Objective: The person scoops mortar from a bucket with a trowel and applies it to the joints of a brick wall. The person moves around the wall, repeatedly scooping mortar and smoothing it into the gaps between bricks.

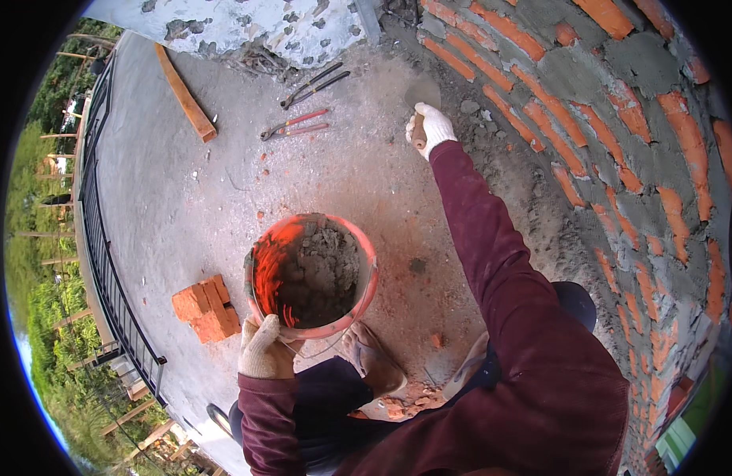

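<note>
My left hand (260, 355), in a white knit glove, is closed on the near-left rim of an orange bucket (274, 266). Grey mortar (328, 266) lies inside, heaped toward the right, with bare orange wall showing at the left. Stretched out ahead, my gloved right hand (433, 127) wraps round the wooden handle of a trowel (423, 92). The trowel's grey blade points away from me, close to the foot of a brick wall (544, 119). That wall curves along my right side, its orange bricks partly smeared with grey mortar.
Red-handled pincers (296, 125) and a black-handled pair (314, 86) lie on the floor ahead. A wooden plank (183, 94) rests at the far left, stacked bricks (206, 309) left of the bucket. A black railing (112, 262) edges the floor. Brick rubble (410, 401) lies between my feet.
</note>
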### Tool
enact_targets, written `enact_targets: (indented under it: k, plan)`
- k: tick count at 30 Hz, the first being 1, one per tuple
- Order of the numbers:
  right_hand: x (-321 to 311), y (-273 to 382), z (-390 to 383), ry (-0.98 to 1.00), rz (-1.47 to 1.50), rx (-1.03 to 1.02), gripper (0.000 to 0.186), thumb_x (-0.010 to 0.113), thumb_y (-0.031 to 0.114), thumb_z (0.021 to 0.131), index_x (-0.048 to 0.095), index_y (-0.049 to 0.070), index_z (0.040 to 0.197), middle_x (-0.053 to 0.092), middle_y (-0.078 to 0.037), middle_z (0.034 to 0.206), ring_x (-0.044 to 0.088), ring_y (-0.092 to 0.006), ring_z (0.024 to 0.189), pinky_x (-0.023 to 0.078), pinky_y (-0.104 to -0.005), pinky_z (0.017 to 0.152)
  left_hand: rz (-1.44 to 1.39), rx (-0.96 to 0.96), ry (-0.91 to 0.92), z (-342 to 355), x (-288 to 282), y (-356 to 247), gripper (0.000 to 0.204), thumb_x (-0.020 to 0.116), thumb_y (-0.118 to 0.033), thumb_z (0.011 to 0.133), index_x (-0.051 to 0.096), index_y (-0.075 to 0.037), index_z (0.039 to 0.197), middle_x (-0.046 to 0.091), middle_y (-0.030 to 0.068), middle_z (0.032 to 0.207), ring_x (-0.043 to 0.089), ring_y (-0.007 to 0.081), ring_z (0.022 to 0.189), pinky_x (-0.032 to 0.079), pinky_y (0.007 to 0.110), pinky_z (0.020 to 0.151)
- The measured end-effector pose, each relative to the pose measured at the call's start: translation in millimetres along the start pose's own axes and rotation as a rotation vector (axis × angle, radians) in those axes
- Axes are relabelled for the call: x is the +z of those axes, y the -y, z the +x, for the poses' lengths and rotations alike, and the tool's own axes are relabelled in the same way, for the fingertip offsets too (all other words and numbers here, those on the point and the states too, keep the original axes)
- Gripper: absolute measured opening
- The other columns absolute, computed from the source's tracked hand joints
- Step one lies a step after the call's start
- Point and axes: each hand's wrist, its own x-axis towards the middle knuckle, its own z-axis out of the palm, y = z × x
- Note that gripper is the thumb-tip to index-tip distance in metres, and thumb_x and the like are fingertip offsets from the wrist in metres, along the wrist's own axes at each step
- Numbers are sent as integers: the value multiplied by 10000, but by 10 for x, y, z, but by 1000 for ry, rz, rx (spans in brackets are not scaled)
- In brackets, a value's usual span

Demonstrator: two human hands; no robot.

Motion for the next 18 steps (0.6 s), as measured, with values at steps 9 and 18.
enact_targets:
  k: [9,18]
  plan:
    - [-23,-580,-309,317,-239,83,253,595,361,1008,536,117,975,562,-7,770,557,-148,575,495,-339,526,16,5,22,-60,-34,24,429,648,-190,927,499,-46,1303,630,165,1255,677,320,1087,580,511,913]
    - [828,-4,1137,238,-155,108,228,533,293,1034,503,80,957,536,-57,762,531,-194,551,474,-364,504,133,-19,-5,-152,2,116,483,653,-168,909,470,-26,1332,609,186,1278,665,339,1105,571,536,927]
